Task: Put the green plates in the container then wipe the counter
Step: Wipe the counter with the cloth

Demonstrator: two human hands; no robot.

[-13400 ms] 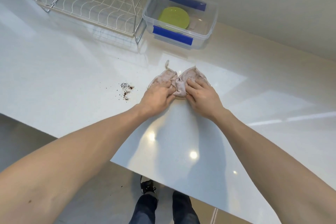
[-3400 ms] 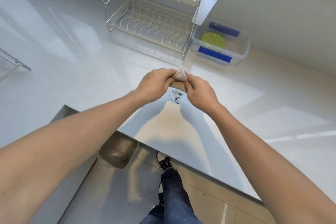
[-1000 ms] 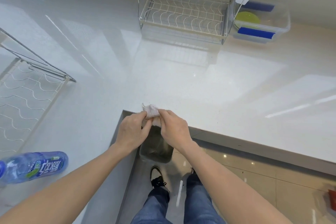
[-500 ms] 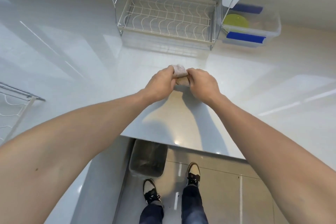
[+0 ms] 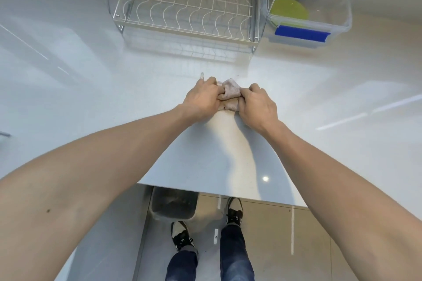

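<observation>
A bunched pinkish-grey cloth [image 5: 231,92] rests on the white counter [image 5: 114,102] between my two hands. My left hand [image 5: 201,100] grips its left side and my right hand [image 5: 257,104] grips its right side, both pressing it down onto the surface. A few dark specks show on the cloth's lower edge and on the counter just beyond it. The green plates [image 5: 289,11] lie stacked inside the clear plastic container [image 5: 340,27] with blue clips at the back right.
A wire dish rack [image 5: 187,7] stands at the back, left of the container. A grey bin [image 5: 173,205] sits on the floor below the counter's front edge, by my feet. The counter turns a corner at the lower left.
My hands have lowered the cloth from just above the counter onto its surface. The view has shifted slightly left and closer. Earlier, the hands held the cloth over the bin.
</observation>
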